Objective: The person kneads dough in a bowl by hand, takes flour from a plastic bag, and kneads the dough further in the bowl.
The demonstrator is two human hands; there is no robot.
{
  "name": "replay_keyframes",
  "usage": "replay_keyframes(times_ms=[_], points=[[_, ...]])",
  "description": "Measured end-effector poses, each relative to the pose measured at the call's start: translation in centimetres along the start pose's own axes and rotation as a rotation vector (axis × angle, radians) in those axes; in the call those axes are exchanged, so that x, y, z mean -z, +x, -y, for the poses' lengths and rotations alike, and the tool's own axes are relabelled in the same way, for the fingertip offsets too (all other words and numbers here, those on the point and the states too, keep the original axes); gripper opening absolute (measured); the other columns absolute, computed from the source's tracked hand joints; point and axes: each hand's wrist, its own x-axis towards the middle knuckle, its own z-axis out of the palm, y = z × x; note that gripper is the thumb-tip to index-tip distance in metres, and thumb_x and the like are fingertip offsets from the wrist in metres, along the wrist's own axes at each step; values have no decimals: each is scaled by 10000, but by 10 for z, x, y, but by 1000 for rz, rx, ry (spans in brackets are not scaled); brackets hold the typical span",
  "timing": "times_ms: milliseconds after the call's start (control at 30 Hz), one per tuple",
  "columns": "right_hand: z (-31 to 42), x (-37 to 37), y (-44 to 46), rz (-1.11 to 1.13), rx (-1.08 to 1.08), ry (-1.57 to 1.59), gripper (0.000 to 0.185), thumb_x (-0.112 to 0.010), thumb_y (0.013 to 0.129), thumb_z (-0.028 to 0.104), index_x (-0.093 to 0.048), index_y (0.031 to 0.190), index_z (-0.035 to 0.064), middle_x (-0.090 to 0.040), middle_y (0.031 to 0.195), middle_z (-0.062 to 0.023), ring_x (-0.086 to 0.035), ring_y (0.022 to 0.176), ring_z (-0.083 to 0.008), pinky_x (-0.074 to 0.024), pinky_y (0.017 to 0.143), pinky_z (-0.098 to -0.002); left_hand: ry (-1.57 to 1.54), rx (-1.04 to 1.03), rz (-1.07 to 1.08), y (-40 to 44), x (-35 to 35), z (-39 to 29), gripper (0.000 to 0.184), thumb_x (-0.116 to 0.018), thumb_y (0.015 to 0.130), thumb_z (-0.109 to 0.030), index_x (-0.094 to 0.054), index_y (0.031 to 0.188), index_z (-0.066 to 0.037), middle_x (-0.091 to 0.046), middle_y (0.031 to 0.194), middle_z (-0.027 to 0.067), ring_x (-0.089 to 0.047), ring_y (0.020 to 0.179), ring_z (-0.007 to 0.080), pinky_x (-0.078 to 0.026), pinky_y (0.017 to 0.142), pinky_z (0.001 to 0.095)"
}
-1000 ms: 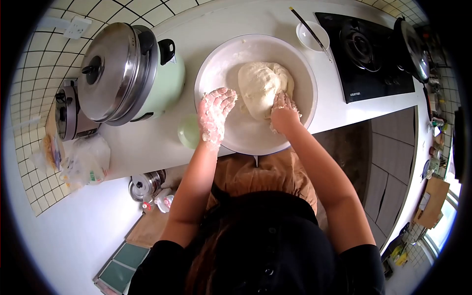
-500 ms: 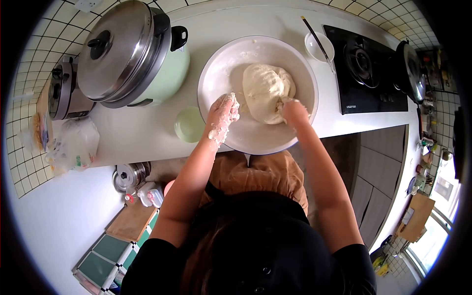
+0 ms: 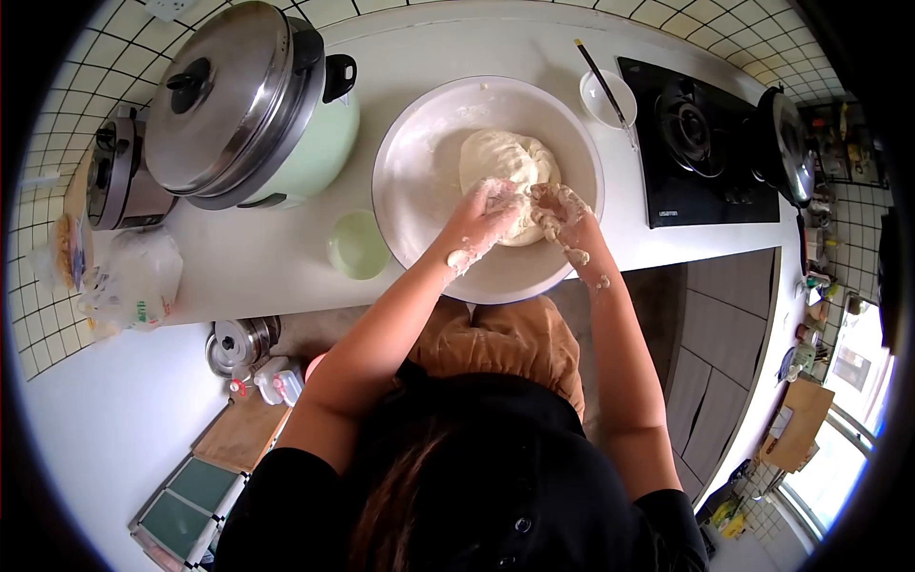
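Note:
A large pale lump of dough (image 3: 505, 157) sits in a wide white basin (image 3: 410, 162) with a thin dark rim. Over the dough's near side my two hands meet at the fingers. My left hand (image 3: 484, 212), smeared with dough, has its fingers drawn together by the right fingertips; what lies between them I cannot make out. My right hand (image 3: 569, 221) has its fingers apart and curved, with thick dough clumps stuck to them. Bits of dough cling to both wrists. Part of the dough is hidden behind the hands.
Left of the basin are a light green bowl (image 3: 358, 245) and a big lidded green cooker (image 3: 319, 143). Right of it stand a small white bowl (image 3: 596, 100) with a dark stick (image 3: 600, 69) across it and a black gas hob (image 3: 710, 157). A plastic bag (image 3: 143, 276) lies far left.
My left hand has moved right from the basin's left side to meet my right hand. My right hand has turned, and its fingers have spread. The whole view has shifted slightly.

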Motion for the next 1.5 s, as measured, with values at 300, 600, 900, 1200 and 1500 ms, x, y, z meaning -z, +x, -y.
replay_keyframes(times_ms=[300,600,900,1200,1500], points=[[21,-17,-12,90,48,192,666,-669,822,97,-338,1397,40,-439,1348,-103,-450,1219,-216,-411,969,-324,73,-60,90,11,-32,-9,309,-505,956,-264,-614,952,26,-579,729,20,-499,655,80,-431,597,260],[12,-14,-8,237,33,452,729,-589,908,348,-212,1461,59,-398,1393,-97,-426,1242,-221,-356,1014,-346,-351,145,-25,22,-43,-15,251,-529,896,-279,-631,876,-51,-592,781,7,-553,662,94,-463,592,237],[-13,-17,24,-78,258,157,602,-586,890,164,-311,1402,6,-459,1309,-120,-497,1148,-206,-407,952,-309,-499,-6,-96,14,-61,-8,423,-530,911,-415,-555,1131,-54,-612,1040,48,-618,839,149,-509,796,310],[7,-21,18,-40,214,136,545,-582,872,74,-364,1366,4,-480,1307,-116,-511,1134,-220,-399,976,-312,487,-319,-451,8,-66,-6,362,-473,938,-291,-591,902,49,-599,687,215,-591,647,370,-459,583,416],[18,-26,16,275,-135,934,460,-418,977,333,-438,1324,32,-515,1273,-93,-492,1154,-194,-384,981,-310,-212,-134,-354,7,-52,-10,346,-490,954,-323,-571,771,-40,-486,608,-9,-436,480,111,-348,430,250]])
